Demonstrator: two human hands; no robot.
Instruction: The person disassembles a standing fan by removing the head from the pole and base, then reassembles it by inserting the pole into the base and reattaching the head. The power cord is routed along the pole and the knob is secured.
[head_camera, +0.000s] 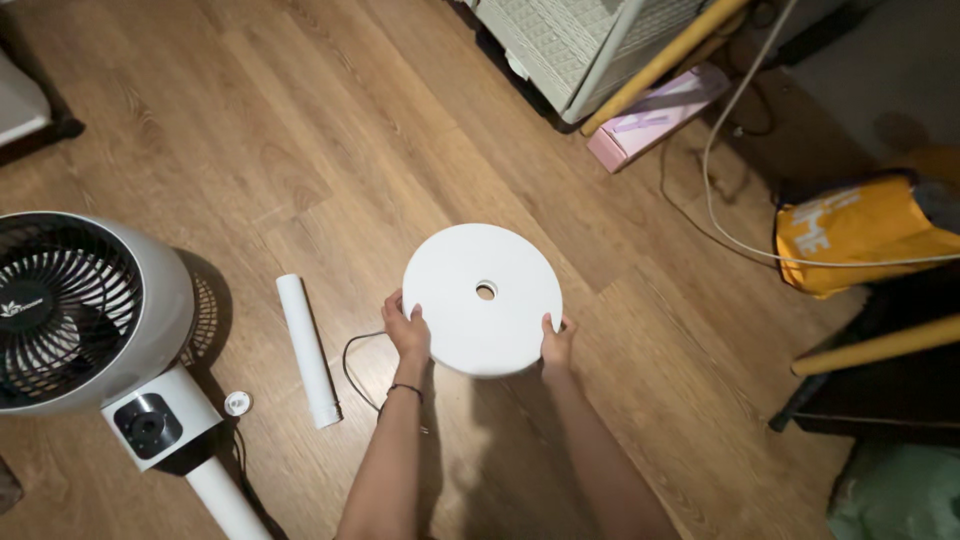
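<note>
Disc (500, 325) between hands; tube (308, 350) left of it (fan (75, 310) farther left).

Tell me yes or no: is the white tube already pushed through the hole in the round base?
No: the white tube lies flat on the wooden floor left of the round white base, whose centre hole is empty.

Round bases: one, white (483, 300), in my hands
White tubes: one (308, 350)
Fans: one (80, 320)
Small white caps: one (237, 403)
Yellow bags: one (860, 235)

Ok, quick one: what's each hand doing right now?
Left hand: gripping the left edge of the round white fan base.
Right hand: gripping the same base at its lower right edge.
</note>
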